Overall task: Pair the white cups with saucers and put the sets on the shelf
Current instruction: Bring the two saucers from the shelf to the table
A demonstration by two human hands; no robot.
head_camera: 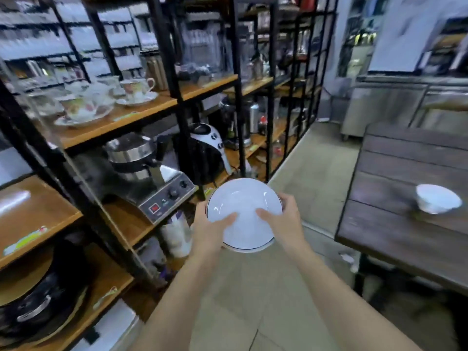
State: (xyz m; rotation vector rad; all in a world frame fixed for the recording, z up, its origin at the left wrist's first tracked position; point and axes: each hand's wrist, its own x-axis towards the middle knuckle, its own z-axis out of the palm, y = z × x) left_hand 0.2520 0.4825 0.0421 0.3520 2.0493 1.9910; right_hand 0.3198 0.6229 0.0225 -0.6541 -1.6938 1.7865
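Both hands, the left hand (210, 224) and the right hand (283, 219), hold two overlapping saucers (244, 211) between them, above the floor. Left of the hands stands the shelf (152, 107), bearing cup sets (106, 102) on its upper board and appliances (152, 173) below. Right of the hands, a table (395, 224) carries one cup (436, 198).

floral teacups (136, 87) on saucers up on a wooden rack board, left. below, a steel waffle maker (149, 173) with knobs and a red switch, just beside a black-and-white air fryer (206, 150). dark round appliance (38, 300) at lower left. steel cabinets (395, 107) far right. pale tiled floor (311, 173).
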